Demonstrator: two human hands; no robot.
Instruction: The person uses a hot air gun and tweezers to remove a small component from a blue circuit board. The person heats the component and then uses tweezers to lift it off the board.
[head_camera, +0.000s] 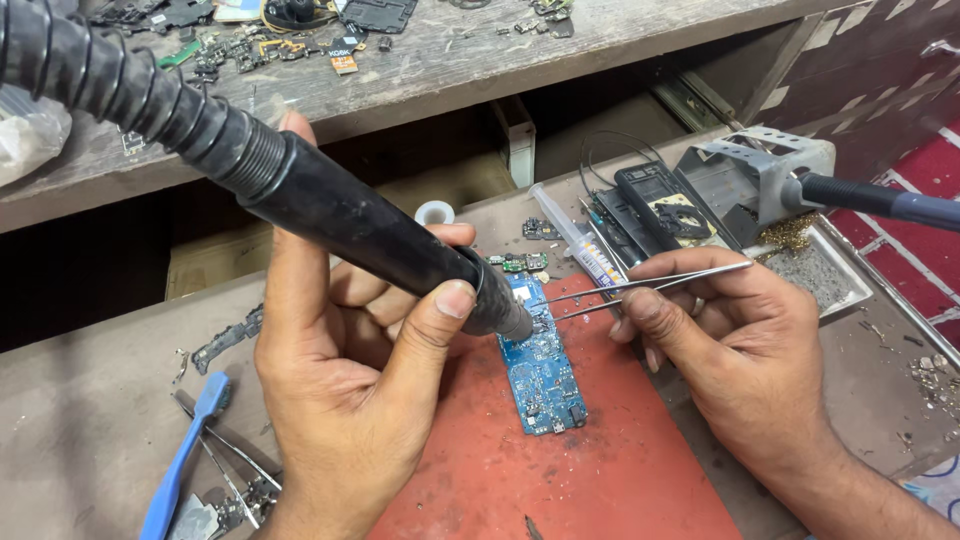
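My left hand (350, 370) grips a black hot-air wand (340, 215) with a ribbed hose, its nozzle pointing down onto the upper part of a blue circuit board (545, 375). The board lies on a red mat (600, 470). My right hand (730, 350) pinches metal tweezers (640, 288), whose tips reach left to the board just beside the nozzle.
A blue-handled tool (185, 455) and metal bits lie at the left. A syringe tube (572, 238), a dark phone part (660, 205), a grey iron stand (745, 175) with a soldering iron (880, 200) and a metal tray (825, 270) sit at the right. A cluttered wooden shelf (450, 60) runs behind.
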